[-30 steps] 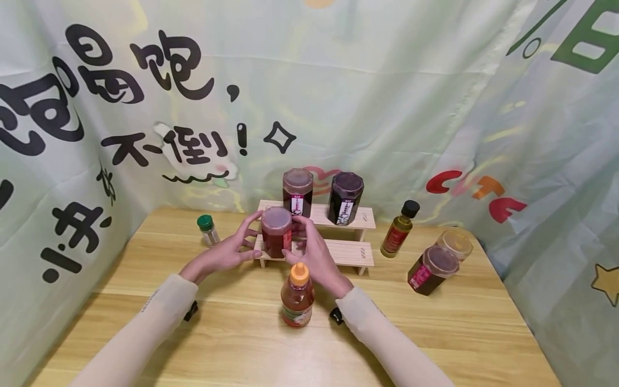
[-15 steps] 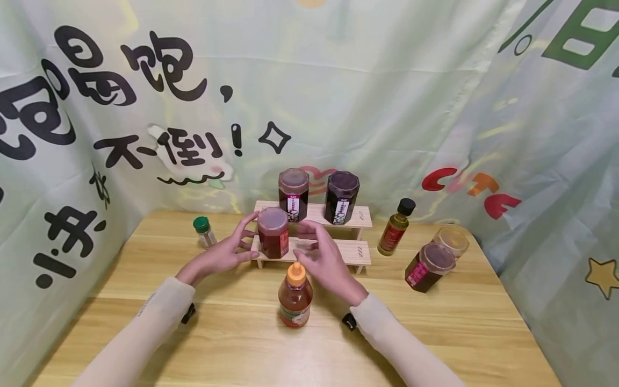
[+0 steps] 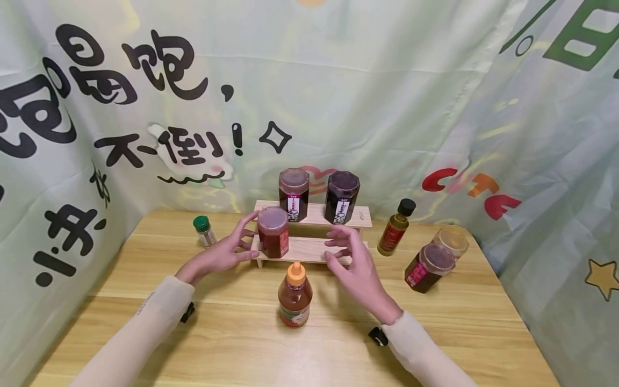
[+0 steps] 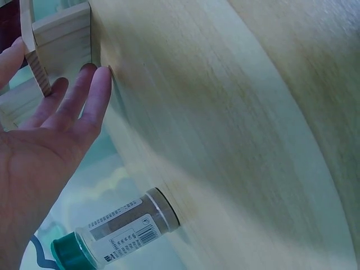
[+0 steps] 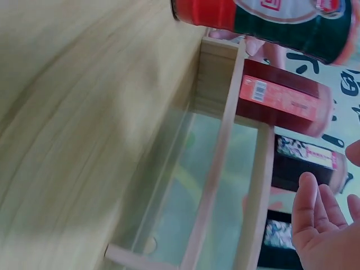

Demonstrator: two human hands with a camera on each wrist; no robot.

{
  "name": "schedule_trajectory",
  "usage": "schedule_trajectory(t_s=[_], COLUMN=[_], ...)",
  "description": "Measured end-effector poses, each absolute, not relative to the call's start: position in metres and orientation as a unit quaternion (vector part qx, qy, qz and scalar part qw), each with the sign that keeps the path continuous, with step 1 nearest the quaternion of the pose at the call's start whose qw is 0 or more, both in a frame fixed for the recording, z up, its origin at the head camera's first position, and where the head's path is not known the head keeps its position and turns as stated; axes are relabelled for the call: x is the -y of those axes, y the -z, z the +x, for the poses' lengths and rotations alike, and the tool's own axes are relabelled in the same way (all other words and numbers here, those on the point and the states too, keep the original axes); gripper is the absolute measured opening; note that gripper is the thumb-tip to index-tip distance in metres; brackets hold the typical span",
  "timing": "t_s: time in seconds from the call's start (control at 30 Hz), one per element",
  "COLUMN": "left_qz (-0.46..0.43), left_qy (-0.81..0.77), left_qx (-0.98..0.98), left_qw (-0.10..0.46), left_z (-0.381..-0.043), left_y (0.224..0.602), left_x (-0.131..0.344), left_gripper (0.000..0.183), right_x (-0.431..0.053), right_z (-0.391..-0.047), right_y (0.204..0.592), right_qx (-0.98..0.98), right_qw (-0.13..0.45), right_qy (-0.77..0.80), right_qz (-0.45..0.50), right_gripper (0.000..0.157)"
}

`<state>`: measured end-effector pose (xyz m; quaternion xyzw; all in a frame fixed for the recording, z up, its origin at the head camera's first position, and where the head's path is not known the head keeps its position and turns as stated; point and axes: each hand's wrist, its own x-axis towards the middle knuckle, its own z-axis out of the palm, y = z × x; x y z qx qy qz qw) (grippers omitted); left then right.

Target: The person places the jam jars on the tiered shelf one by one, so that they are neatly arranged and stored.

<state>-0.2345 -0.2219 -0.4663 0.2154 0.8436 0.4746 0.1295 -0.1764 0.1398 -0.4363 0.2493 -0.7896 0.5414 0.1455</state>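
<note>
A red jar with a pale lid (image 3: pixel 274 234) stands upright on the left end of the lower step of a wooden two-step rack (image 3: pixel 309 250). My left hand (image 3: pixel 226 251) is at the jar's left, its fingers spread by the rack's end; in the left wrist view that hand (image 4: pixel 50 135) has fairly straight fingers close to the wood. My right hand (image 3: pixel 357 266) hovers before the right part of the lower step, fingers loosely bent around nothing. Two dark jars, one at left (image 3: pixel 293 195) and one at right (image 3: pixel 342 198), stand on the upper step.
An orange-capped sauce bottle (image 3: pixel 295 295) stands in front of the rack. A green-capped spice shaker (image 3: pixel 205 232) is at left. Right of the rack are a black-capped oil bottle (image 3: pixel 395 228), a dark jar (image 3: pixel 429 267) and a yellowish-lidded jar (image 3: pixel 451 242). A printed curtain (image 3: pixel 387 107) hangs behind.
My right hand has let go of the red jar and moved right, away from it. My left hand stays at the jar's left side. The jar remains on the lower step.
</note>
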Motion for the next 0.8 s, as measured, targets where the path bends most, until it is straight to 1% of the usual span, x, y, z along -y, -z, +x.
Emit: schedule_trajectory(t_s=[0.27, 0.5, 0.8], left_qz=[0.216, 0.214, 0.213], left_qy=[-0.477, -0.468, -0.465], left_qx=[-0.842, -0.847, -0.850], left_qw=[0.133, 0.131, 0.126], left_z=[-0.235, -0.235, -0.234], left_y=[0.466, 0.468, 0.467], left_x=[0.221, 0.219, 0.221], left_gripper=[0.102, 0.102, 0.101], right_x=[-0.172, -0.211, -0.255], right_z=[-0.158, -0.143, -0.131], right_y=[0.431, 0.429, 0.431], right_qx=[0.783, 0.803, 0.804], right_qw=[0.186, 0.209, 0.286], right_qy=[-0.544, -0.510, -0.487], right_qz=[0.238, 0.225, 0.187], right_gripper=[0.054, 0.056, 0.061])
